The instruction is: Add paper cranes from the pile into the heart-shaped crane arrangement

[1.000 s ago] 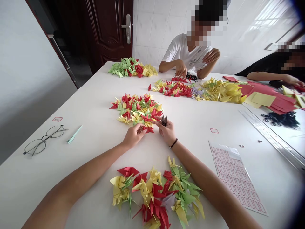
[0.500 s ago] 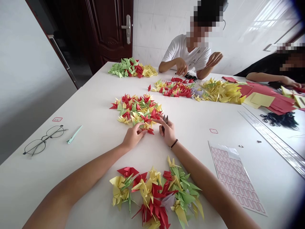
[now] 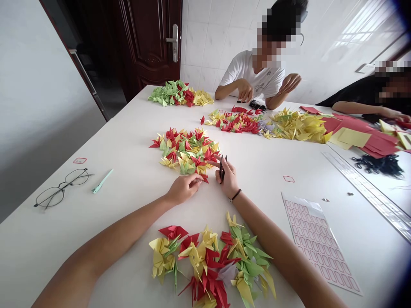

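A small black tool [image 3: 221, 168], apparently snips, is gripped upright in the right hand [image 3: 229, 182]. The left hand [image 3: 183, 189] is held half-closed beside a red paper crane [image 3: 203, 178], at the edge of a crane pile [image 3: 184, 153] on the table [image 3: 96, 222].

A small dark pointed tool [image 3: 221, 169] is held upright beside a heap of red, yellow and green origami cranes [image 3: 185, 152].

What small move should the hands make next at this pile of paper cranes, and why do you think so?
Probably the left hand should pick up the red paper crane at the edge of the pile of origami cranes. Its fingertips are right beside that crane, while the right hand is occupied holding a small black tool.
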`<state>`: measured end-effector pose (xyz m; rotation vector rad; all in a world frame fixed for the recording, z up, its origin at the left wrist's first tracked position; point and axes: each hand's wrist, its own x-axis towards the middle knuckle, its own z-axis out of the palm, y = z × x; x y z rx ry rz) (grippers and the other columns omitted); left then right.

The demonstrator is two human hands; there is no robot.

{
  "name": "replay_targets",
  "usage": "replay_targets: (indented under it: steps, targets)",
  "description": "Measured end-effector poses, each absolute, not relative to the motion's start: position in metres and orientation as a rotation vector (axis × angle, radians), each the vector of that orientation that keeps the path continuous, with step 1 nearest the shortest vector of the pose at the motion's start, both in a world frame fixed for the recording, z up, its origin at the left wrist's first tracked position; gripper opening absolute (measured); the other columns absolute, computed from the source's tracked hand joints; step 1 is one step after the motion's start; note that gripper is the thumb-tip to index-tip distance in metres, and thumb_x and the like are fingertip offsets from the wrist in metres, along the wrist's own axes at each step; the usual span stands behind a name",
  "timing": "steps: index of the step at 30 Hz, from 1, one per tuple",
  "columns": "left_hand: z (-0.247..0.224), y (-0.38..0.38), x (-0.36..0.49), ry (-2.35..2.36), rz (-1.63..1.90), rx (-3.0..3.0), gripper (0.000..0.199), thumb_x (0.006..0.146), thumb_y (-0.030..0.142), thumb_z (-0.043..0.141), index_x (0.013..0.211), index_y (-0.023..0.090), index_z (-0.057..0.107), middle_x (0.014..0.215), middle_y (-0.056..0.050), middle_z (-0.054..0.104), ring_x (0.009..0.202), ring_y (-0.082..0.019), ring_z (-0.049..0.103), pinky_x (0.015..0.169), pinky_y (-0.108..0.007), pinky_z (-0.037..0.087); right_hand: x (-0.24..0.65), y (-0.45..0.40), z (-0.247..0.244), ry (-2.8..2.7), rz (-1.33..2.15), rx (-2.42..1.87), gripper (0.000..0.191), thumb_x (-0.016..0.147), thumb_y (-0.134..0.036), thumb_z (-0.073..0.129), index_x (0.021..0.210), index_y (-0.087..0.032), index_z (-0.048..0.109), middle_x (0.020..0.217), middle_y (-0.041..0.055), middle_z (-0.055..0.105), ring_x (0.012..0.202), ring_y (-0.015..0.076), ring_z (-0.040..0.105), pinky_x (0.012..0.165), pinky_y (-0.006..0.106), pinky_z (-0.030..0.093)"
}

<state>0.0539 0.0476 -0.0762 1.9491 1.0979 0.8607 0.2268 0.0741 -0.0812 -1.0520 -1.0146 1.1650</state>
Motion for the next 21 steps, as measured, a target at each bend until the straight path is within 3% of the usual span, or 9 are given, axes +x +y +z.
replay_targets:
  steps: [6,12,17,21]
  targets:
    - [-0.054,0.058,0.038,0.835,0.301,1.797,0.032,0.070,0.047,0.056,0.064,0.016,0.057,0.054,0.001,0.052,0.052,-0.011,0.048,0.052,-0.022,0.036,0.226,0.076,-0.083,-0.999,1.128,-1.028,0.036,0.076,-0.050,0.049,0.083,-0.017,0.059,0.064,0.0003,0.064,0.029,0.0018,0.031,0.029,0.019,0.018]
    - [-0.023,0.052,0.026,0.720,-0.385,1.841,0.035,0.058,0.045,0.068,0.079,0.018,0.062,0.073,-0.001,0.061,0.068,-0.013,0.053,0.056,-0.020,0.037,0.225,0.076,-0.083,-1.004,1.130,-1.013,0.036,0.074,-0.053,0.051,0.069,-0.018,0.055,0.053,-0.0033,0.058,0.028,0.0025,0.033,0.029,0.019,0.021]
    - [-0.016,0.041,0.028,0.681,-0.557,1.955,0.042,0.053,0.045,0.071,0.088,0.022,0.063,0.088,-0.001,0.063,0.076,-0.016,0.055,0.059,-0.021,0.037,0.224,0.076,-0.081,-0.982,1.146,-1.045,0.038,0.073,-0.055,0.051,0.061,-0.018,0.049,0.046,-0.0048,0.052,0.027,0.0031,0.033,0.028,0.019,0.021]
    - [-0.020,0.036,0.032,0.635,-0.592,2.016,0.036,0.052,0.044,0.072,0.080,0.023,0.066,0.082,0.000,0.064,0.077,-0.017,0.055,0.059,-0.021,0.036,0.225,0.078,-0.083,-0.933,1.160,-1.039,0.041,0.072,-0.057,0.052,0.060,-0.019,0.043,0.051,-0.0049,0.052,0.028,0.0026,0.034,0.028,0.019,0.020]
